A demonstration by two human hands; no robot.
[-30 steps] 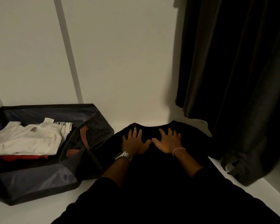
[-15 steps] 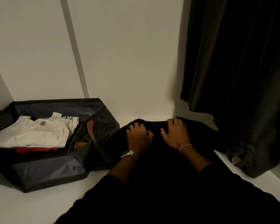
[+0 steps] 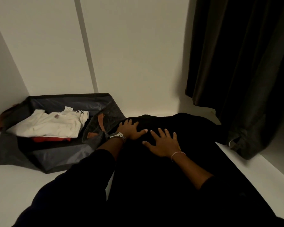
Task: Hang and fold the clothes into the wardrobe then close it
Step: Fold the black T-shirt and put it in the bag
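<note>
1. Left hand [image 3: 131,130], watch on wrist, pressed flat with fingers spread on black garment [image 3: 179,123] at frame centre.
2. Right hand [image 3: 162,145] likewise flat, gripping nothing.
3. Left of frame: dark fabric bin [image 3: 59,161] holding folded white shirt [image 3: 51,125]; printed letters partly readable, "ENTU".
4. Dark hanging clothes [image 3: 239,63] upper right.

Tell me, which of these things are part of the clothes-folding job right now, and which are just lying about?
Part of the job:
- black garment, lying on the white shelf
- left hand and right hand, both flat on it
- hanging dark clothes

Just lying about, for now:
- dark fabric bin
- white folded shirt in it
- red garment beneath that
</note>
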